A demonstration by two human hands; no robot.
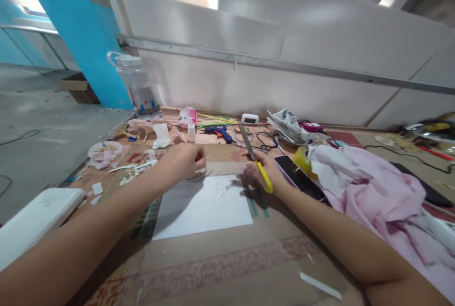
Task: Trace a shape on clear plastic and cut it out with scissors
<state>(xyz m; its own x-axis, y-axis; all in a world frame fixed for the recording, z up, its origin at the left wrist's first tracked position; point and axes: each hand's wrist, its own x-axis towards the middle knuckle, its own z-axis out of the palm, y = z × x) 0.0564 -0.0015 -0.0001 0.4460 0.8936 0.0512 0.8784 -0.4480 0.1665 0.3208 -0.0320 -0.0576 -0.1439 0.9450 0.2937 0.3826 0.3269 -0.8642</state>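
My right hand (275,168) is closed around a pair of scissors (264,177) with yellow handles, their blades pointing up and away from me. Curled shut over the far left corner of a white sheet of paper (209,211) is my left hand (186,158). Whatever its fingers may pinch is hidden or too thin to name. Just beneath it lies a coil of thin tan strands (197,174). A few small, thin metallic-looking pieces (229,185) rest on the paper between my hands.
Behind my hands lie a blue glue gun (218,132), a small dropper bottle (191,131) and a white digital display (250,119). A phone (298,175), yellow tape roll (304,161) and pink cloth (377,197) sit right. Left are paper fans (105,154) and a large water bottle (140,85).
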